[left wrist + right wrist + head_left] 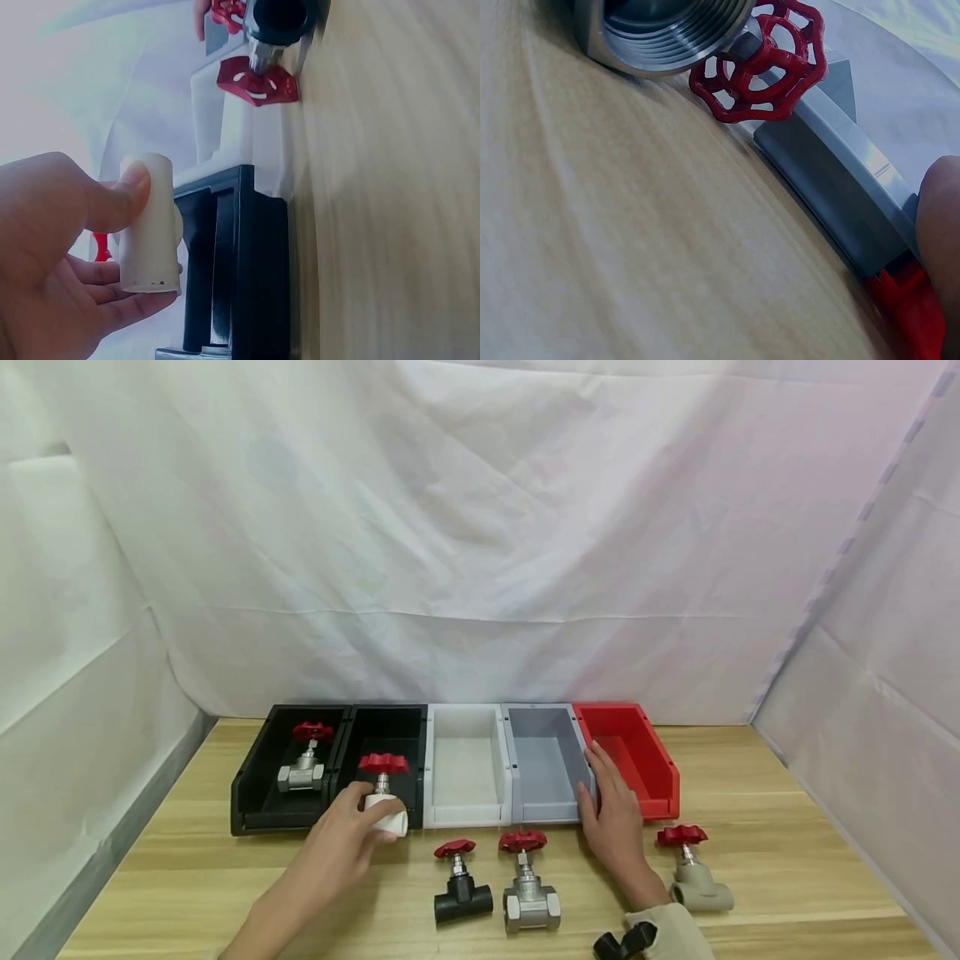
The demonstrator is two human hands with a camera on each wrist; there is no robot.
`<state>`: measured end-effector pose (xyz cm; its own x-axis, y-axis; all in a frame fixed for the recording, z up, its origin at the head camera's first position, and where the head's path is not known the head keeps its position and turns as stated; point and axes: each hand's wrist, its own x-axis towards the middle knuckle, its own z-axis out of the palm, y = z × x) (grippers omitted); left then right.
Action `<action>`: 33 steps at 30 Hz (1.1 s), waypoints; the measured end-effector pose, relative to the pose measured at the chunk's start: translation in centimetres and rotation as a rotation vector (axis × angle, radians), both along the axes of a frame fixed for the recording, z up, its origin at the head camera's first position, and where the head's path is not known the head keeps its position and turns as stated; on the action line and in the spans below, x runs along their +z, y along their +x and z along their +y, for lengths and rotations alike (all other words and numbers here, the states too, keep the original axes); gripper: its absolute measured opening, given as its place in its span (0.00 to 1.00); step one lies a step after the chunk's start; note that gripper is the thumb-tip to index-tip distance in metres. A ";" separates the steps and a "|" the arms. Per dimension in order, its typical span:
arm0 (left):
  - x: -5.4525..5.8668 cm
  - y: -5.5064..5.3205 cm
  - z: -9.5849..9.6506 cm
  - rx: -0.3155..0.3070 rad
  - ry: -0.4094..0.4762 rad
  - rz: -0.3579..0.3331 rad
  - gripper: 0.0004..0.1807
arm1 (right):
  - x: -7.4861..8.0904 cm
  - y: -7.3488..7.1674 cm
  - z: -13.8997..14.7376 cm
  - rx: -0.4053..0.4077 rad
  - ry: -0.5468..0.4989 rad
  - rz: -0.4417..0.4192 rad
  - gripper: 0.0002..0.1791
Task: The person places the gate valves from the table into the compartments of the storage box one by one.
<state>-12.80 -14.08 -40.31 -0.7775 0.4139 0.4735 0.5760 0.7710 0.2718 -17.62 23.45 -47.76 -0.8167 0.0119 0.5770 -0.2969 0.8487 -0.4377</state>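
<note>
My left hand (352,822) grips a white valve (388,814) by its tee-shaped body, red handwheel upward, at the front of the second black bin (414,727). In the left wrist view the thumb and fingers pinch the white pipe body (150,225) from both sides. My right hand (617,818) rests with fairly straight fingers along the side wall between the grey bin (540,814) and the red bin (656,810). Only a part of that hand (939,217) shows in the right wrist view. A metal valve (302,772) lies in the leftmost black bin (277,821).
The white bin (467,817) stands mid-row. In front are a black valve (463,897), a larger metal valve (531,902) and, to the right, a beige valve (699,887), all with red handwheels. A black pipe piece (611,946) shows by the right sleeve. White sheeting hangs behind.
</note>
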 end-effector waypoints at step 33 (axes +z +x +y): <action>-1.9 -6.3 0.9 0.103 -0.063 -0.182 0.18 | -0.1 -0.1 0.1 0.013 0.007 0.029 0.38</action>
